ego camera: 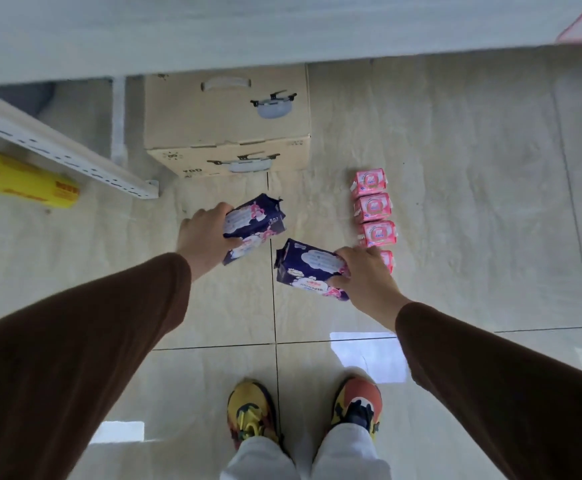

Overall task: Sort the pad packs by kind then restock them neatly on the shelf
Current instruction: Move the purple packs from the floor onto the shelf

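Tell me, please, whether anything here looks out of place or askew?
Nothing looks spilled or damaged. The pink packs lie in a tidy row on the floor. The left hand and right hand each grip dark blue packs, held tilted. A yellow roll pokes out beside the shelf rail.

Our left hand: holds dark pad packs, in front of the cardboard box.
Our right hand: holds another dark pack, left of the row of pad packs on the floor.
Shelf: far left.
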`<state>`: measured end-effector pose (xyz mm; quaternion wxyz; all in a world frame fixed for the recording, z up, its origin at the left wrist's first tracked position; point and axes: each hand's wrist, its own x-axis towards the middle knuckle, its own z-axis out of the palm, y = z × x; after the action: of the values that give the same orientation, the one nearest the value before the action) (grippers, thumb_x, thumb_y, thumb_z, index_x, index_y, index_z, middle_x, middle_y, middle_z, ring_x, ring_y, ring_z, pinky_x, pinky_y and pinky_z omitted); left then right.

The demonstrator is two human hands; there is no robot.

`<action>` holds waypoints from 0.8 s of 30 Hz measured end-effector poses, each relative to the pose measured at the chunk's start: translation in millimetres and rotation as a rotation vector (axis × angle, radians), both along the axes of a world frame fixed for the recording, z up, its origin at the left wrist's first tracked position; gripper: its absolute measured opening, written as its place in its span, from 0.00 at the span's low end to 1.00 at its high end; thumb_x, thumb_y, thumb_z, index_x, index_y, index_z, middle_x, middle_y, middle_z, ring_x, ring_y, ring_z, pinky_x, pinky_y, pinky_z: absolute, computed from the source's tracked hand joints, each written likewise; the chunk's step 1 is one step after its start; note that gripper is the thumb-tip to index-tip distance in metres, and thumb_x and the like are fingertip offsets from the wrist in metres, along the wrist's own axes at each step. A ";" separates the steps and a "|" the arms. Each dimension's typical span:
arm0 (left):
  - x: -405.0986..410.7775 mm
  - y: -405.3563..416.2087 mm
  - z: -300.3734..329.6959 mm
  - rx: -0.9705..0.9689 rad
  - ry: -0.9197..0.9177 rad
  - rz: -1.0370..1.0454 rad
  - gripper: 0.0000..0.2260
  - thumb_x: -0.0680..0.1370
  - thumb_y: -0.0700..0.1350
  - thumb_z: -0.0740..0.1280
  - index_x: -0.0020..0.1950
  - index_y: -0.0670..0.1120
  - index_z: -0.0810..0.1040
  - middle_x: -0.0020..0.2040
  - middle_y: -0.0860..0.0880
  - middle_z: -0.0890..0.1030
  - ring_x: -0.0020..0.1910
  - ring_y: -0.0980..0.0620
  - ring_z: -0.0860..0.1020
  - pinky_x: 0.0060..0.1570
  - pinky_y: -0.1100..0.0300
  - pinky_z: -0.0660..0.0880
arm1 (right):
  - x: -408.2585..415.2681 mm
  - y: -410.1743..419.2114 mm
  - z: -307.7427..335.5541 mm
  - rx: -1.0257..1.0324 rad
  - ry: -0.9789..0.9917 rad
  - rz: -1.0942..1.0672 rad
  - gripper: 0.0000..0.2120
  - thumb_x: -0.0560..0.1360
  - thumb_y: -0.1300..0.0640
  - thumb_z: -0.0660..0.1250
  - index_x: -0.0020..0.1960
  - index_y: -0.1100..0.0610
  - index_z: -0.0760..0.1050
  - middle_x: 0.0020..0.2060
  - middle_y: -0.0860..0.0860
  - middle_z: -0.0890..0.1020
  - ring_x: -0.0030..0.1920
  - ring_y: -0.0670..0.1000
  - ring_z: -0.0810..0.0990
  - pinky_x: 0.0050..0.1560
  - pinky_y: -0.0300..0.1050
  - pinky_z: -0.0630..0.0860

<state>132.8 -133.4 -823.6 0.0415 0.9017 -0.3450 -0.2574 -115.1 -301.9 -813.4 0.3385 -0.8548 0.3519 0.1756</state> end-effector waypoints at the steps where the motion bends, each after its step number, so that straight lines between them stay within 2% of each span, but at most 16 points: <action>1: -3.7 5.2 22.4 -0.004 0.006 0.014 0.21 0.74 0.52 0.72 0.63 0.50 0.71 0.52 0.49 0.81 0.51 0.44 0.77 0.53 0.48 0.71 | -4.6 -2.8 24.3 -0.003 0.003 -0.002 0.16 0.76 0.52 0.70 0.62 0.54 0.76 0.50 0.51 0.79 0.56 0.54 0.70 0.49 0.49 0.74; 5: -16.4 17.9 126.8 -0.055 0.088 0.055 0.17 0.73 0.51 0.72 0.60 0.53 0.72 0.48 0.55 0.79 0.50 0.47 0.78 0.55 0.48 0.71 | -14.2 -18.0 127.6 -0.042 0.029 0.010 0.16 0.78 0.49 0.67 0.64 0.52 0.74 0.53 0.51 0.80 0.53 0.51 0.66 0.46 0.46 0.68; 8: -26.1 15.8 215.2 -0.126 0.101 0.056 0.20 0.72 0.51 0.74 0.62 0.52 0.74 0.52 0.53 0.79 0.53 0.48 0.77 0.58 0.47 0.71 | -17.6 -31.2 214.9 -0.063 0.012 -0.033 0.17 0.79 0.49 0.65 0.67 0.51 0.72 0.54 0.51 0.80 0.53 0.50 0.66 0.42 0.42 0.68; 11: -28.1 6.8 301.1 -0.187 0.061 0.020 0.21 0.72 0.50 0.75 0.63 0.50 0.76 0.54 0.51 0.79 0.54 0.48 0.77 0.57 0.48 0.73 | -14.8 -45.3 303.1 -0.120 0.008 0.002 0.17 0.79 0.50 0.64 0.67 0.51 0.74 0.52 0.50 0.81 0.54 0.52 0.67 0.47 0.46 0.68; 17: -22.8 -14.1 490.8 -0.236 -0.105 -0.170 0.24 0.73 0.52 0.74 0.68 0.52 0.74 0.59 0.51 0.78 0.60 0.47 0.70 0.55 0.51 0.66 | -15.8 -73.5 500.0 -0.232 -0.104 0.077 0.17 0.76 0.52 0.66 0.65 0.48 0.75 0.50 0.49 0.79 0.55 0.53 0.66 0.47 0.46 0.63; 21: -26.1 -33.3 595.5 -0.266 -0.197 -0.249 0.26 0.74 0.53 0.74 0.70 0.53 0.72 0.64 0.52 0.77 0.63 0.48 0.68 0.55 0.53 0.64 | -17.5 -94.9 601.8 -0.324 -0.173 0.128 0.18 0.77 0.50 0.67 0.67 0.49 0.74 0.52 0.50 0.79 0.56 0.53 0.67 0.49 0.48 0.66; 24: -27.5 -49.6 655.7 -0.311 -0.218 -0.268 0.26 0.75 0.54 0.73 0.71 0.53 0.72 0.64 0.54 0.77 0.63 0.49 0.68 0.57 0.53 0.65 | -24.6 -120.4 660.4 -0.371 -0.235 0.172 0.22 0.77 0.48 0.68 0.70 0.49 0.72 0.53 0.50 0.79 0.55 0.52 0.66 0.50 0.46 0.65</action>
<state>105.3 -182.9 -167.8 0.1078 0.8530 -0.4997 -0.1055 -139.7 -422.4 -152.9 0.1982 -0.9438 0.2622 0.0355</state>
